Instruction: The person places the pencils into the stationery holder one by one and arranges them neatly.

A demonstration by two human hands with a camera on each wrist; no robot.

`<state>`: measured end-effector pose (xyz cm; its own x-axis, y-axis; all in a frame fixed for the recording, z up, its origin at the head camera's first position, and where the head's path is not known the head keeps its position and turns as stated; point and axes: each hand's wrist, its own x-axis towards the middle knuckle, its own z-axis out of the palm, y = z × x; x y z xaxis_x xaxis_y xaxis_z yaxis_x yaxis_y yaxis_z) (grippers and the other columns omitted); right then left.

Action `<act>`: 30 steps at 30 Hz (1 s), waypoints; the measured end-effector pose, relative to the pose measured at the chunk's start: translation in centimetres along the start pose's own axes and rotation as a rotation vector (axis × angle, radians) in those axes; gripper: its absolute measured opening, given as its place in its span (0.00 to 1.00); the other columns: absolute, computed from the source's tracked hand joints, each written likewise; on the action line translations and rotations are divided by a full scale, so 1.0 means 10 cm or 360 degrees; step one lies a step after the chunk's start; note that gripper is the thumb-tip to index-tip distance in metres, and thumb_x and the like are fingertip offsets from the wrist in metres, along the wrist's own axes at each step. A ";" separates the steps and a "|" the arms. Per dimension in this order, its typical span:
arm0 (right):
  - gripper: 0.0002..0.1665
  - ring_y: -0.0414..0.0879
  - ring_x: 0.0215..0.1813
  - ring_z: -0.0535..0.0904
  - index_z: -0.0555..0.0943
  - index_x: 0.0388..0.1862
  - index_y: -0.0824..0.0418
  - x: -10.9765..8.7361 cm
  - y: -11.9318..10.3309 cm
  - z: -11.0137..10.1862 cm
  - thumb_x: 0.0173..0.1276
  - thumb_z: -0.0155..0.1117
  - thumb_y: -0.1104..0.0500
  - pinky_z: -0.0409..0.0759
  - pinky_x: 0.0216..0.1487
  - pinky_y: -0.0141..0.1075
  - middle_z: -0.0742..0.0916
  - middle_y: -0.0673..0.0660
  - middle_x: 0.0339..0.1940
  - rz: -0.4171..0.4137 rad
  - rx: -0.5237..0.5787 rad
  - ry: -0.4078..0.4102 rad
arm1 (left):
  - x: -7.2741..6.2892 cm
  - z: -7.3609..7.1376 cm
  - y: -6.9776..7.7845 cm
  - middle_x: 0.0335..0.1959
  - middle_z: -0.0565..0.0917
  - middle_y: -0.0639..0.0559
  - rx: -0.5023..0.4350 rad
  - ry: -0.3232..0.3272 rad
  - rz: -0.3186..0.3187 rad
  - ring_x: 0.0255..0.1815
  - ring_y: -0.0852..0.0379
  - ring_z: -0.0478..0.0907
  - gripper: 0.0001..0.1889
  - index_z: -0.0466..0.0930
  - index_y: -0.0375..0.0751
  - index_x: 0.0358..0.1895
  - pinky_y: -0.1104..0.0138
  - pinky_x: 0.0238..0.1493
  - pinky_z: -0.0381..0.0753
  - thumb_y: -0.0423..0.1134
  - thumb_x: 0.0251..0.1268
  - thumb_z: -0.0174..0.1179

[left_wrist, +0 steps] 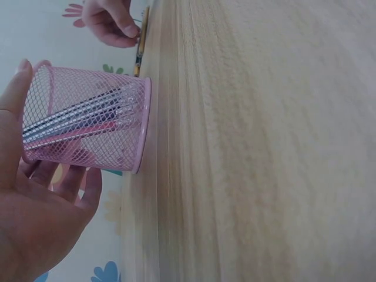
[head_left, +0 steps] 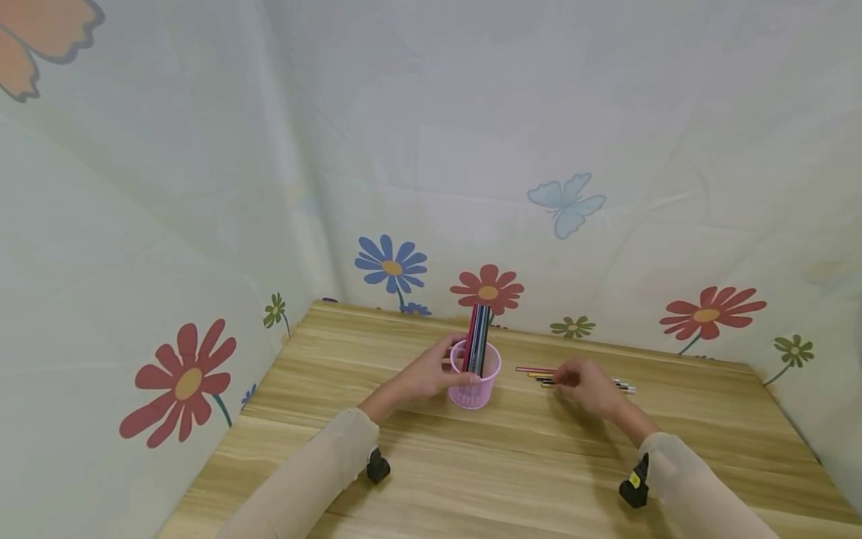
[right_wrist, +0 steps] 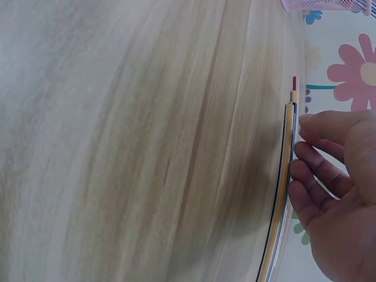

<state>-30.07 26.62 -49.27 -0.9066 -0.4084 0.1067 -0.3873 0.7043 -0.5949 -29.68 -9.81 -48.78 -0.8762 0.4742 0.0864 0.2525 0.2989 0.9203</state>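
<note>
Flower-printed sheeting (head_left: 431, 112) is hanging behind the wood-grained surface (head_left: 512, 471); the left hand (head_left: 431, 373) is gripping a pink mesh cup (head_left: 471, 397) of pencils (head_left: 480, 337); the right hand (head_left: 591, 385) is bending at loose pencils (right_wrist: 285, 164) lying rightward, whether pinching one I cannot tell.

Your left sleeve (head_left: 303, 475) at seven o'clock and right sleeve (head_left: 700, 490) at four are plain cream; each cuff bears a small black device (head_left: 378, 467), the right one with a yellow patch (head_left: 635, 479)
</note>
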 end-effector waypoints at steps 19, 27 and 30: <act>0.03 0.41 0.38 0.79 0.88 0.39 0.62 0.00 -0.02 0.05 0.69 0.74 0.67 0.79 0.39 0.34 0.86 0.51 0.37 -0.0092 -0.0054 -0.0018 | 0.01 0.00 -0.06 0.72 0.73 0.52 -0.0012 -0.0014 0.0009 0.72 0.48 0.72 0.46 0.61 0.53 0.81 0.53 0.71 0.77 0.52 0.64 0.77; 0.03 0.39 0.36 0.78 0.87 0.37 0.61 0.00 -0.01 0.09 0.67 0.75 0.66 0.79 0.36 0.34 0.85 0.48 0.34 -0.0146 -0.0089 -0.0095 | 0.01 0.00 -0.06 0.71 0.74 0.51 -0.0022 -0.0021 0.0012 0.70 0.47 0.74 0.46 0.61 0.52 0.81 0.52 0.70 0.78 0.54 0.64 0.77; 0.04 0.38 0.34 0.77 0.87 0.35 0.59 -0.01 -0.01 0.11 0.67 0.75 0.66 0.78 0.35 0.34 0.84 0.46 0.32 -0.0182 -0.0112 -0.0103 | 0.01 0.01 -0.05 0.71 0.74 0.51 -0.0023 -0.0014 0.0000 0.70 0.48 0.74 0.47 0.61 0.52 0.81 0.53 0.70 0.78 0.54 0.64 0.77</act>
<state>-29.76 25.94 -50.04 -0.8441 -0.5232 0.1172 -0.5000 0.6891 -0.5245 -29.86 -9.84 -49.24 -0.8726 0.4813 0.0834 0.2467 0.2869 0.9256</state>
